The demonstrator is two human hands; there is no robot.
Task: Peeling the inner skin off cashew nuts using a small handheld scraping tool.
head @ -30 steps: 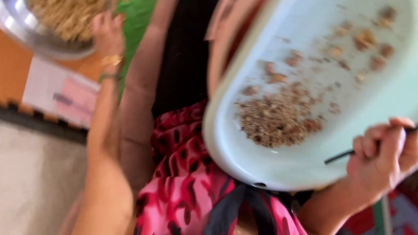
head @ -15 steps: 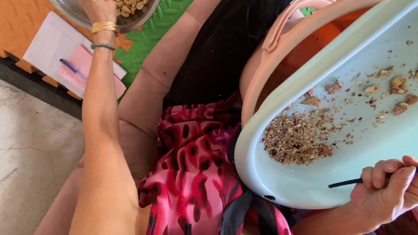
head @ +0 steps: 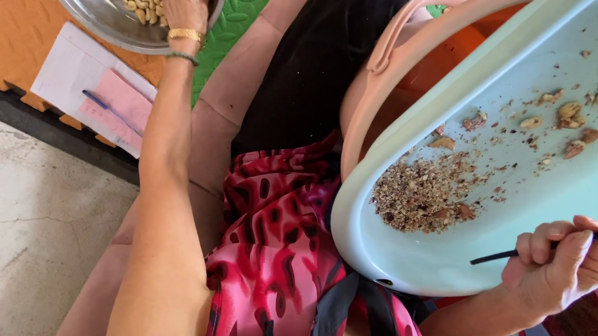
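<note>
head view: pale blue tray (head: 569,196) holds nut crumbs (head: 421,196); metal bowl (head: 104,25) holds cashews (head: 137,4).

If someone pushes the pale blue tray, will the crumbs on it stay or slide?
The crumbs look loose and light, so they would probably slide. The tray seems smooth and tilted, with crumbs gathered low. The right hand holds only a thin black tool.

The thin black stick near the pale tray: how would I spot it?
Find the big pale blue plastic tray strewn with brown crumbs. At its lower right edge the right hand is closed around a thin black stick. It is the only dark, straight, slender thing there.
</note>
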